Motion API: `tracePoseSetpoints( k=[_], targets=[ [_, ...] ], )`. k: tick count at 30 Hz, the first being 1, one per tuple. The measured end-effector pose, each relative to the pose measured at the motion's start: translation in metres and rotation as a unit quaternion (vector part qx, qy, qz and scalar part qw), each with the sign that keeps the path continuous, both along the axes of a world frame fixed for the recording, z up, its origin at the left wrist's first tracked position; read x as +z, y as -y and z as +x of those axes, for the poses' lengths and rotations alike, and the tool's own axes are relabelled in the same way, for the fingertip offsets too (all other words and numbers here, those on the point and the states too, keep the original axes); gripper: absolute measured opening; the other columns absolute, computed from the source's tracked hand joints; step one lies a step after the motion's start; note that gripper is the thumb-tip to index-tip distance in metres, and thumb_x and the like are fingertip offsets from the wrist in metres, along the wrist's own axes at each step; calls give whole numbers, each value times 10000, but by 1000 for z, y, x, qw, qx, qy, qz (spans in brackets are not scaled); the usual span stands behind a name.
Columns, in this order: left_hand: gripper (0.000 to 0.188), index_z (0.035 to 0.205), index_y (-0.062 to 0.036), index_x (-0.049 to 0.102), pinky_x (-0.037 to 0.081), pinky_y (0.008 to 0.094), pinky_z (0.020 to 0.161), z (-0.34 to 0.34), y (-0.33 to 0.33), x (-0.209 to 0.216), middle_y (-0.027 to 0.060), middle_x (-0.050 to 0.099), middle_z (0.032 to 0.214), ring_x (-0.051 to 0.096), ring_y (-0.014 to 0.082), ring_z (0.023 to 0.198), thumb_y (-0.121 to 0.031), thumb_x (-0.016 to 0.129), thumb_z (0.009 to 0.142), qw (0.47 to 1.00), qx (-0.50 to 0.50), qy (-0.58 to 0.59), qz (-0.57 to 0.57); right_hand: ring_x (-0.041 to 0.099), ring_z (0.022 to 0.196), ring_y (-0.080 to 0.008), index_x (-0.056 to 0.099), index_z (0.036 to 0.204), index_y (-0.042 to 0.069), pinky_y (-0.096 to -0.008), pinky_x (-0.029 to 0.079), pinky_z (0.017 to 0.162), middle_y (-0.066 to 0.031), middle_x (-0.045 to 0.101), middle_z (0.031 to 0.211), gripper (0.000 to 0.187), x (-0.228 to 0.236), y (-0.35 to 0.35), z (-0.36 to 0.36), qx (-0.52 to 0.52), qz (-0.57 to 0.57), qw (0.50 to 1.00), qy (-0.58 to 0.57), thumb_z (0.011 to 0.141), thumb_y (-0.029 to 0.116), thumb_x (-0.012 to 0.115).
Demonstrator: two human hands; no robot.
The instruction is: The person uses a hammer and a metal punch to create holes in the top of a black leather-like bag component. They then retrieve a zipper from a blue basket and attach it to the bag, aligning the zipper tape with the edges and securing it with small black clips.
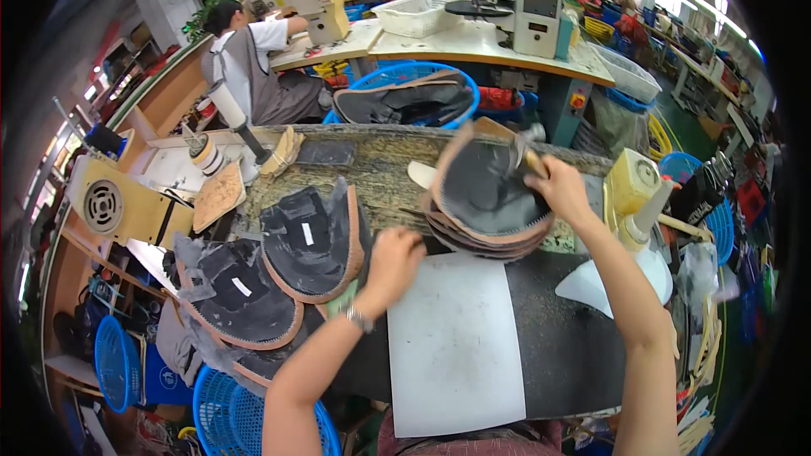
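My right hand (559, 190) is closed round the wooden handle of a hammer (530, 150). Its metal head is raised over a stack of dark shoe uppers (490, 190) with brown edges, at the far side of the bench. Nearer to me, my left hand (394, 262) has its fingers curled in above the far left corner of a white sheet (456, 346); what they hold, if anything, is hidden. To its left lie more black uppers, one (311, 241) partly over another (242, 291), each with a small white label.
Blue baskets stand below the bench at left (228, 414) and beyond it (473, 93), the far one holding dark pieces. At right are a yellowish container (632, 181) and a white bottle (646, 219). A person (253, 59) sits by a sewing machine (317, 4) at far left.
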State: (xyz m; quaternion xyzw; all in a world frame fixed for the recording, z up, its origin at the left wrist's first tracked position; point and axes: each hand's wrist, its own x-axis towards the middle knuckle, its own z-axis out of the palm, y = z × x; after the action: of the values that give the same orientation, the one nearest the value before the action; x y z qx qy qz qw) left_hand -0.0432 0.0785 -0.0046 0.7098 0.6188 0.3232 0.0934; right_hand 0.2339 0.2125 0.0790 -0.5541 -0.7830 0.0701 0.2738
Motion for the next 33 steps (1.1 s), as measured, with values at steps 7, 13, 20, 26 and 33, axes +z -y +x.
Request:
tracePoseSetpoints(
  k=[7,13,20,26,33],
  targets=[
    [696,1324,118,263,248,451,1060,-10,190,-7,324,302,1352,286,447,1270,-214,616,825,983,81,90,-137,602,696,-343,567,996,40,-402,478,562,-135,597,836,305,-56,107,24,73,147,986,-16,699,15,632],
    [773,1352,114,202,187,490,1071,45,202,-28,325,278,1372,268,443,1283,-327,584,845,985,96,91,-112,649,751,-262,544,1111,63,-385,488,560,-89,644,949,475,-73,228,24,187,-65,978,70,650,111,645],
    [770,1402,50,112,213,427,1062,63,283,-23,254,197,1430,204,364,1325,-191,585,845,932,176,296,-110,635,622,-335,576,1113,65,-409,514,587,-174,648,752,413,-56,272,19,245,-223,942,62,722,171,658],
    [616,1300,52,292,456,296,765,10,267,0,143,579,1066,539,176,945,-254,614,873,695,324,587,-260,647,761,-337,564,1166,100,-399,505,658,-174,657,858,439,-48,281,-10,276,-353,894,2,751,201,667],
    [254,1014,33,573,470,285,674,-45,197,45,66,625,895,555,112,781,-180,589,878,836,290,461,-67,577,832,-126,554,1200,80,-319,461,743,-65,645,913,369,-14,247,-61,255,-442,817,-269,845,173,596]
  ],
)
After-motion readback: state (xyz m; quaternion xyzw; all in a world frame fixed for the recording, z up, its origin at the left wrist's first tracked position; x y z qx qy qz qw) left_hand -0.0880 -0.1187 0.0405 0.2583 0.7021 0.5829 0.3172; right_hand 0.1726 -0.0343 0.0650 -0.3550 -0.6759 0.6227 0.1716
